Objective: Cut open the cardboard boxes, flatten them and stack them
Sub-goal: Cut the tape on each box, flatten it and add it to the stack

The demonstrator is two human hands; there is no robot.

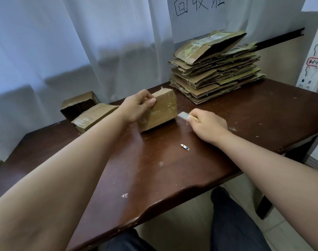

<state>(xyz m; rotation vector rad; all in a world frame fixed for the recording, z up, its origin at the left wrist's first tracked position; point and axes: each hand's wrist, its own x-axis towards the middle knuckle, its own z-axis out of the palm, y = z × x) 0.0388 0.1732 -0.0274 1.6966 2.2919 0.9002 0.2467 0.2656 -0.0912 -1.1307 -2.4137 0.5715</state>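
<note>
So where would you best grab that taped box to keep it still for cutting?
By its far top edge, from the left, as the left hand does now. The taped box stands on the table, so a grip there steadies it and leaves the right end free for the cutter in the right hand.

At frame centre the left hand (136, 107) grips a small taped brown cardboard box (159, 111) on the dark wooden table (154, 178) — the right hand (207, 125) holds a pale utility knife (184, 115) at its right edge.
</note>
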